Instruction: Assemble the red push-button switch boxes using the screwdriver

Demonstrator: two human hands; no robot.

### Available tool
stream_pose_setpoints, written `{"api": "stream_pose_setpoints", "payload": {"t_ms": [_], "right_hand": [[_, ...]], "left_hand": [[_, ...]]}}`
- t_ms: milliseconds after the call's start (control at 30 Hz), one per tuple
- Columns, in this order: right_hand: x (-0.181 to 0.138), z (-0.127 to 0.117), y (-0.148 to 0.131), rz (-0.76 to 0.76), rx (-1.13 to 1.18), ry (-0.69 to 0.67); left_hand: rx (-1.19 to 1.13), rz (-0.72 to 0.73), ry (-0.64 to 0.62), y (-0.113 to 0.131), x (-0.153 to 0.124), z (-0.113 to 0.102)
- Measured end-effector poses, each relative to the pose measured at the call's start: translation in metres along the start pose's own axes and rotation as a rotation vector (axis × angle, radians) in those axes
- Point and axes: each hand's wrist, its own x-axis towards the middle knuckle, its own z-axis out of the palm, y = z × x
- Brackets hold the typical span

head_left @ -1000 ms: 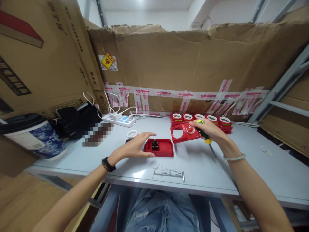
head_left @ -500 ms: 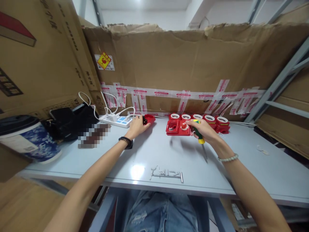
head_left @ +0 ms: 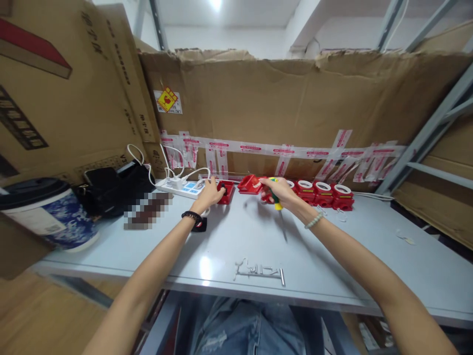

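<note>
My left hand (head_left: 207, 195) is closed on the near-left edge of a small open red box (head_left: 226, 193); a dark piece shows at its fingertips. To the right, my right hand (head_left: 281, 191) is wrapped round a screwdriver (head_left: 278, 206) with a green and yellow handle, its shaft pointing down toward the table. The same hand's fingertips touch a tilted red housing part (head_left: 250, 184), raised just off the table. Behind and beside that hand, several red housings with white rings (head_left: 323, 193) stand in a row, partly hidden by it.
Small metal screws and a rod (head_left: 260, 272) lie near the table's front edge. A white power strip (head_left: 181, 187) with plugged cables stands beside my left hand. Farther left are a black bag (head_left: 121, 187) and a paper cup (head_left: 51, 214). Cardboard (head_left: 251, 103) walls the back.
My right hand has moved left with the screwdriver and the red part, which is now tilted. The red box at my left hand now shows its open side. The view has shifted slightly.
</note>
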Motion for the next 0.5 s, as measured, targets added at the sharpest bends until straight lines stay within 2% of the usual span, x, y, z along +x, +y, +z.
{"api": "stream_pose_setpoints", "payload": {"t_ms": [167,267,367,500], "right_hand": [[0.036,0.056,-0.018,0.046,-0.044,-0.05],[0.053,0.08,-0.02,0.1,-0.069,-0.105],[0.065,0.09,-0.015,0.147,-0.11,-0.177],[0.073,0.085,-0.004,0.185,-0.213,-0.281]], "left_hand": [[-0.097,0.075,0.072,-0.02,-0.001,-0.011],[-0.141,0.125,0.083,-0.024,0.0,-0.013],[-0.156,0.158,0.085,-0.025,-0.001,-0.014],[-0.141,0.165,0.085,-0.027,-0.002,-0.01]]}}
